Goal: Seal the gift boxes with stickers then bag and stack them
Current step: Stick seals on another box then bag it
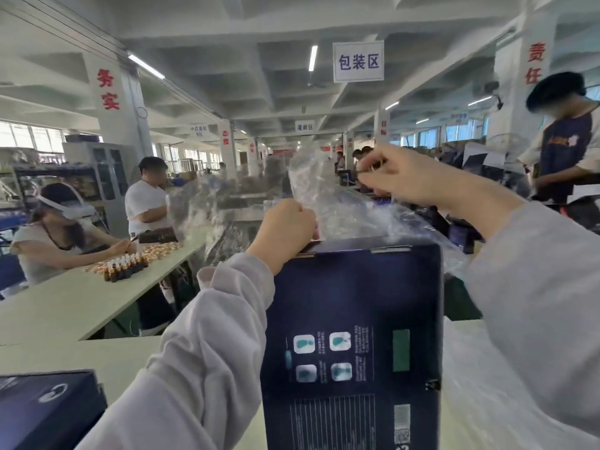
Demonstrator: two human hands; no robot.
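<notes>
Pale surface (97,355): seen only in part, covered by sleeves and boxes.

Dark blue gift box (354,303): held upright at the centre, printed back turned to the camera. Its bottom edge is cut off by the frame and the small print cannot be read.

Clear plastic bag (328,196): raised over the box's top edge, crumpled. Whether its mouth is already round the box cannot be told.

Second dark box (45,407): lying at the lower left, cropped by the frame.

Clear plastic heap (467,368): on the surface at right, outline hard to make out.

Left hand (285,228): curled round the box's top left corner, with the bag's edge gripped.

Right hand (406,180): held higher, the bag pinched between fingertips.
</notes>
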